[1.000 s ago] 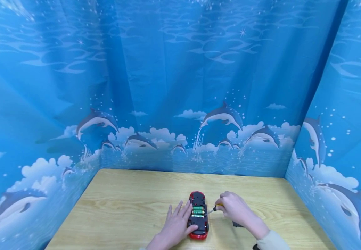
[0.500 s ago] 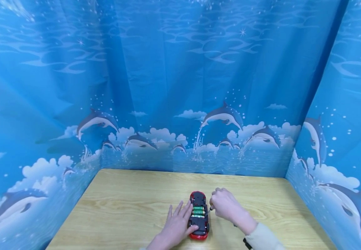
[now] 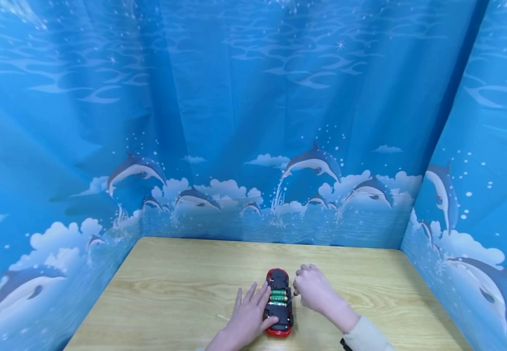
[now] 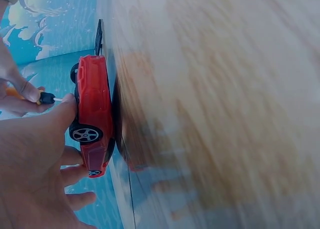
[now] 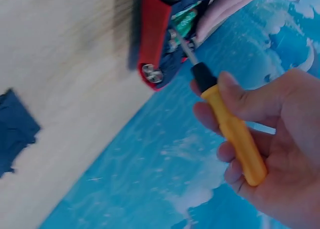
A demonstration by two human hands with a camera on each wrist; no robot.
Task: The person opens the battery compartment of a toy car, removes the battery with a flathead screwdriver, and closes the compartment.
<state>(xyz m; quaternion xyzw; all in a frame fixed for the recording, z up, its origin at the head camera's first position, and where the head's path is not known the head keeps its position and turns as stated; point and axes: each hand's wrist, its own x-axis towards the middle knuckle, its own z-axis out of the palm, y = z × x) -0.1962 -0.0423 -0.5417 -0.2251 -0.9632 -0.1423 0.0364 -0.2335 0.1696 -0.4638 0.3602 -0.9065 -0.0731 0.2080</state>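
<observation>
car (image 3: pixel 279 302) – red toy, upside down on table, black underside up, battery bay open, green batteries (image 3: pixel 278 295) inside | screwdriver (image 5: pixel 227 120) – yellow handle, black collar, thin metal shaft, tilted, tip at car's underside by batteries

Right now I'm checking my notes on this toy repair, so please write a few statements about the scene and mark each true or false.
1. The red toy car lies upside down on the wooden table. True.
2. The right hand holds a pair of pliers. False: it grips a yellow-handled screwdriver.
3. Green batteries show in the car's open underside. True.
4. The left hand is lifted clear of the car. False: it rests on the car.
5. The screwdriver's tip points at the car's underside. True.
</observation>
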